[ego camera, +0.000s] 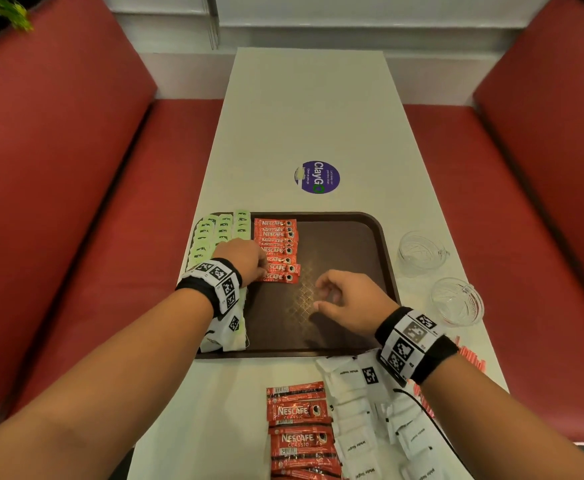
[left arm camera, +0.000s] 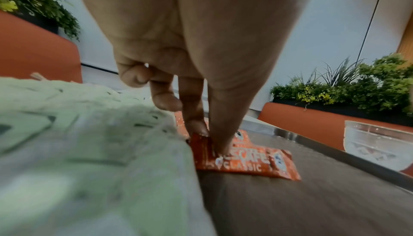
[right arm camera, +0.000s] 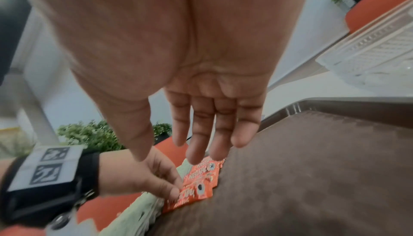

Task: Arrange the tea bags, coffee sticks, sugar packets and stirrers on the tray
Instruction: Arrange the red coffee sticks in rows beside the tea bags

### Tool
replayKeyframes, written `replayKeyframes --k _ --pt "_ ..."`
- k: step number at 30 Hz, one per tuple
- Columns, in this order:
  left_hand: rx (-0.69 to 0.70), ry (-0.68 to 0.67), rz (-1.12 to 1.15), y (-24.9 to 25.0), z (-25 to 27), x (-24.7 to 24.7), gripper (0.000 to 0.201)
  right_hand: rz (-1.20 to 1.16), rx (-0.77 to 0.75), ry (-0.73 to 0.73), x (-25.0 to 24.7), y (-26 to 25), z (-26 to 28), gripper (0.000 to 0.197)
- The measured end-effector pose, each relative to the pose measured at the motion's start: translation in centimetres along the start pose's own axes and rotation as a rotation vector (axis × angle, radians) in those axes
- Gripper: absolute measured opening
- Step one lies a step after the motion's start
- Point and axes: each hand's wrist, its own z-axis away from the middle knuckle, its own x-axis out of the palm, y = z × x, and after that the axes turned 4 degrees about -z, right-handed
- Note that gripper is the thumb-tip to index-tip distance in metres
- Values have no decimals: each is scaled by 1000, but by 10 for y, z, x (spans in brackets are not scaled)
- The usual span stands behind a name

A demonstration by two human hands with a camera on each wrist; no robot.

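Observation:
A brown tray (ego camera: 353, 237) holds rows of green tea bags (ego camera: 214, 233) along its left side and a column of red coffee sticks (ego camera: 276, 247) beside them. My left hand (ego camera: 261, 271) pinches the left end of the nearest coffee stick (ego camera: 282, 278) between thumb and forefinger; the left wrist view shows the stick (left arm camera: 243, 160) lying flat on the tray (left arm camera: 312, 204) against the tea bags (left arm camera: 89, 133). Over the tray's bare middle, my right hand (ego camera: 321, 294) hovers empty with relaxed fingers (right arm camera: 198, 142).
Loose coffee sticks (ego camera: 299, 427), white sugar packets (ego camera: 360, 410) and pink stirrers (ego camera: 470, 358) lie on the white table in front of the tray. Two glass cups (ego camera: 420, 252) (ego camera: 457, 301) stand right of it. Red benches flank the table.

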Motion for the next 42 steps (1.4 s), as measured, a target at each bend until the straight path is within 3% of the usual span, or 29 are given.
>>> replayKeyframes --k 12,21,30,42 --pt "-65 97 6 5 3 -2 9 329 -96 -412 48 -29 43 53" --pt "45 214 205 17 78 1 9 479 -106 -448 73 -36 65 76" --pt "218 57 206 37 149 47 11 589 -155 -362 94 -30 70 42" --pt "160 32 249 39 174 71 25 644 -53 -398 111 -35 59 21"
